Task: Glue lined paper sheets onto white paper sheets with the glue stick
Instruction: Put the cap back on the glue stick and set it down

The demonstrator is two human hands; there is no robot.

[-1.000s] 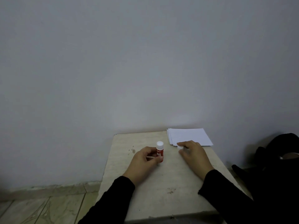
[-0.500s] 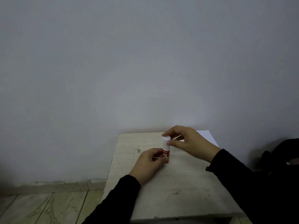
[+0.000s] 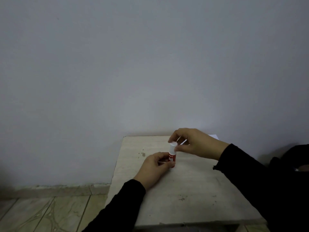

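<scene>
Right hand (image 3: pixel 192 144): head view; it has come up off the table, where a second ago it lay flat beside the paper, and now sits over the glue stick (image 3: pixel 172 154), thumb and forefinger pinching the white cap (image 3: pixel 173 146); wrist raised, remaining fingers loosely curled above
Left hand (image 3: pixel 155 166): unchanged in its job since a second ago; fingers and thumb grip the red barrel low down, holding it upright with its base on or just above the table (image 3: pixel 192 190); forearm runs in from the near left
Cap: seated on the barrel as far as the view shows; whether it has begun to lift cannot be told
Glue stick place: middle of the table, toward the far side, between the two hands
White paper sheets (image 3: pixel 212 136): far right corner of the table, mostly hidden behind the right hand; only a pale edge shows; lined sheets cannot be made out
Meaning for the task: judged as the uncapping step, with one hand steadying and the other pulling or twisting; no glue is on any sheet yet, so the task looks to be at its very start
Dark object (image 3: pixel 294 161): at the far right edge, apart from the table; too dim to identify
</scene>
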